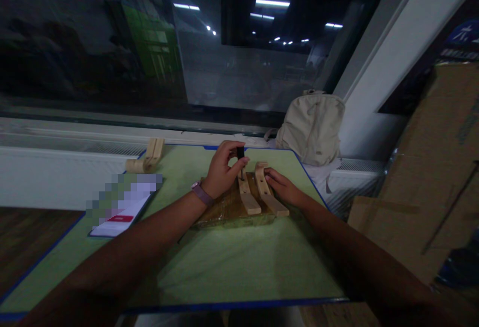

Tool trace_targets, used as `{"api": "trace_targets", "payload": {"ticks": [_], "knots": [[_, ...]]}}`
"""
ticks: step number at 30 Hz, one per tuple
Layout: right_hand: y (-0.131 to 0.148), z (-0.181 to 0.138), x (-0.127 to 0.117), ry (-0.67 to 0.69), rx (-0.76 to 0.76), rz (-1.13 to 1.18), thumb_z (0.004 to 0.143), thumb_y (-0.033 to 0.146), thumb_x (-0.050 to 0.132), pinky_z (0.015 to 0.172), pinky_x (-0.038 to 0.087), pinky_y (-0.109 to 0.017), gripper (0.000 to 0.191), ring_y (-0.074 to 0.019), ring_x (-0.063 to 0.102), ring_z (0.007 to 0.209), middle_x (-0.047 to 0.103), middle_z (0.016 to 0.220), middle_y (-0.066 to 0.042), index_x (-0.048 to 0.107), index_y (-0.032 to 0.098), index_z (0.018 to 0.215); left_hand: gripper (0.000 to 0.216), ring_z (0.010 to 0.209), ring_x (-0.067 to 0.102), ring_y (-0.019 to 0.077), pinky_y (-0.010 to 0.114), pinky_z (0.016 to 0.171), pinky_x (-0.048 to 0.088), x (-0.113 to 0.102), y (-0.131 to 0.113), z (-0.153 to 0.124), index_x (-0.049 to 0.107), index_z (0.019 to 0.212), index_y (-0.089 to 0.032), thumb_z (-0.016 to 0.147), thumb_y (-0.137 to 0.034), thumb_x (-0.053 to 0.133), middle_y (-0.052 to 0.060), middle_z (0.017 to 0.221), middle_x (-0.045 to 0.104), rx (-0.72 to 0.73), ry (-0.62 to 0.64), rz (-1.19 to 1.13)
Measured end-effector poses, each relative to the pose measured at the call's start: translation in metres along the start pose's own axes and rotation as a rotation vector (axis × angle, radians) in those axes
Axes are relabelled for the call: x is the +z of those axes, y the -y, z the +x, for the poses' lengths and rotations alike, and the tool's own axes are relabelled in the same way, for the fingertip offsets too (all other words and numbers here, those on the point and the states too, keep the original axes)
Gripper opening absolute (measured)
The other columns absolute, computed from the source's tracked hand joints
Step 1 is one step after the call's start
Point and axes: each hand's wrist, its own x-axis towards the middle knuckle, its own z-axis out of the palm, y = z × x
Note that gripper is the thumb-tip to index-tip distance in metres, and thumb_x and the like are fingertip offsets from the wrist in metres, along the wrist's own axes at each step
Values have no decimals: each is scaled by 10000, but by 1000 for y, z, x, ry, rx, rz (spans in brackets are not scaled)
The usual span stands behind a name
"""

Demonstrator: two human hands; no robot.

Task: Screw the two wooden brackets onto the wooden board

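My left hand [224, 168] is closed around the black handle of a screwdriver [240, 153]. The tool stands upright, its shaft reaching down to a curved wooden piece [249, 200] with holes in it. To the right lies a second curved wooden piece [266, 191], also with holes. My right hand [280, 185] is at that piece's right side, its fingers against the edge; the fingertips are partly hidden. Both wooden pieces rest on a brown, tape-wrapped block [220, 211].
The green table [239, 267] has a blue edge. More curved wooden pieces [147, 156] stand at its far left corner, near a booklet [130, 202]. A beige backpack [314, 125] leans by the window, and large cardboard [422, 167] stands at the right.
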Motion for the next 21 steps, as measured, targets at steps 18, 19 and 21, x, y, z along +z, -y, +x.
{"api": "trace_targets", "payload": {"ticks": [18, 19, 21], "knots": [[0, 0, -1, 9, 0, 1, 947, 493, 473, 1000, 425, -409, 353, -247, 582, 1087, 658, 1126, -65, 611, 211, 1108, 285, 905, 621, 161, 323, 828, 540, -2, -1, 2, 591, 1130, -228, 864, -306, 655, 45, 1020, 627, 14, -46, 101], [0, 0, -1, 7, 1, -3, 943, 494, 483, 996, 428, -407, 351, -245, 584, 1081, 661, 1117, -62, 612, 211, 1106, 279, 904, 628, 161, 326, 834, 541, -2, -2, 2, 590, 1136, -228, 873, -303, 642, 44, 1020, 637, 6, -51, 109], [-1, 0, -1, 4, 5, -9, 934, 495, 501, 987, 434, -404, 352, -244, 589, 1067, 668, 1099, -58, 614, 207, 1102, 288, 923, 650, 163, 332, 851, 548, -2, -3, 1, 568, 1184, -229, 906, -296, 595, 52, 1047, 654, -31, -41, 83]]}}
